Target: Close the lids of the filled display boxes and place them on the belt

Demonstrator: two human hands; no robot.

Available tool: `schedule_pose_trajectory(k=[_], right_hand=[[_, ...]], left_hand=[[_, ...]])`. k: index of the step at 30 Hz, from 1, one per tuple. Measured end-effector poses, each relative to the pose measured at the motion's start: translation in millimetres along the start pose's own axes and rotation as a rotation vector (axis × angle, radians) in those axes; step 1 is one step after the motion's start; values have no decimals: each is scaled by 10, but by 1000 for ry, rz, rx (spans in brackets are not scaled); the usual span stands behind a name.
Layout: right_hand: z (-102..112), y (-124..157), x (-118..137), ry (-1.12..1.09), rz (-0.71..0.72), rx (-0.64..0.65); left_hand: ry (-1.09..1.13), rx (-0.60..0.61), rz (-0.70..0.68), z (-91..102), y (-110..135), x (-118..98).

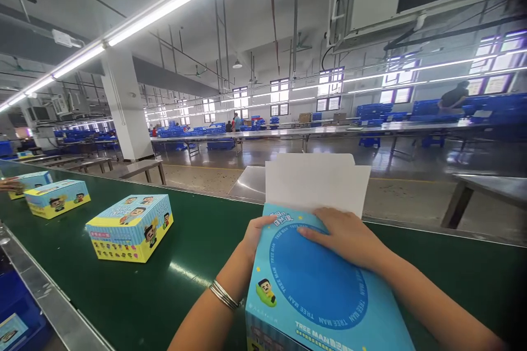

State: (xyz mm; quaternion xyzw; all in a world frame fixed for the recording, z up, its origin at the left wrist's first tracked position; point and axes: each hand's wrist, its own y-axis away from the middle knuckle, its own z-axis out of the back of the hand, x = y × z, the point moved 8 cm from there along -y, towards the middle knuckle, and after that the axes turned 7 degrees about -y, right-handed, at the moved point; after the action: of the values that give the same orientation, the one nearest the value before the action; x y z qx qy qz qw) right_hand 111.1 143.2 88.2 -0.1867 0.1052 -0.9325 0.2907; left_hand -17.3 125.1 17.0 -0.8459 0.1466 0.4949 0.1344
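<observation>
A light blue cardboard box [317, 290] printed with "TREE MAN" and a dark blue circle stands in front of me on the green conveyor belt [193, 263]. Its white lid flap [317, 182] stands open at the far end. My left hand [253, 238] grips the box's upper left edge, fingers wrapped round it; a silver bangle sits on that wrist. My right hand [348, 236] lies flat on the top face of the box, fingers stretched toward the left.
Three closed cartoon-printed boxes lie on the belt to the left: the nearest [130, 227], one further [57, 197], and the farthest [31, 182], touched by another person's hand [9, 185]. A metal rail [49, 299] edges the belt. Tables, blue crates and people fill the hall behind.
</observation>
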Motion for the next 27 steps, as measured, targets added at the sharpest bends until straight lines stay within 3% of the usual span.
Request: schedule_pose_trajectory(k=[2, 5, 8, 11, 13, 15, 17, 19, 22, 27], right_hand=[[-27, -32, 5, -54, -64, 28], [-135, -67, -34, -133, -162, 51], [-274, -75, 31, -120, -93, 27], [-340, 16, 165, -102, 97, -87], [-260, 140, 149, -126, 143, -266], [-115, 291, -51, -202, 11, -495], [-145, 414, -414, -503, -292, -570], [-465, 457, -645, -950, -569, -402], [-871, 427, -607, -1359, -705, -92], [-870, 333, -797, -1546, -701, -16]], left_hand=[[-19, -104, -87, 135, -4, -71], [-81, -352, -214, 473, -9, -170], [-175, -519, -228, 767, -16, -172], [-255, -483, -93, 873, -48, -29], [-285, -424, 4, 890, -38, 84], [-300, -393, 51, 917, -5, 145], [-305, -388, 64, 968, 27, 157], [-305, -400, 67, 1030, 46, 148], [-300, -428, 63, 1086, 40, 142], [-254, -447, -17, 878, -101, 227]])
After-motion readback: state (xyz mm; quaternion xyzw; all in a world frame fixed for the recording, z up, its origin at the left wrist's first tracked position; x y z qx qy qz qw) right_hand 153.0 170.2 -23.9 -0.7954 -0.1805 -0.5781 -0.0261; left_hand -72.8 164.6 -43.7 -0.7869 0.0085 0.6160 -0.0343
